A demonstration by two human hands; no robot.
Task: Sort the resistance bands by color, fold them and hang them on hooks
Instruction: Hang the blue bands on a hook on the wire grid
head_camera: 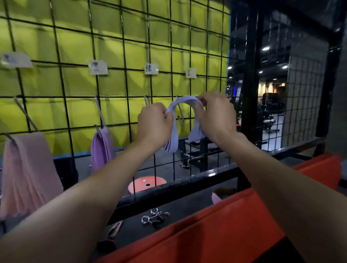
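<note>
Holding a folded bundle of pale lilac bands [187,101] arched between them, the left hand [155,122] and right hand [216,115] each pinch one side, right at a hook [180,113] on the wire grid [125,69]. The bands look light, soft and floppy, ends dangling; best gripped near the fold. Pink bands [28,173] and purple bands [101,147] already hang toward the grid's left edge.

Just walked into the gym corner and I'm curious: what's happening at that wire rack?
A person is hanging resistance bands on a black wire grid. Both hands, the left hand and right hand, grip a folded pale lavender band, arched at a hook on the grid. A pink band and a purple band already hang on hooks to the left.
</note>
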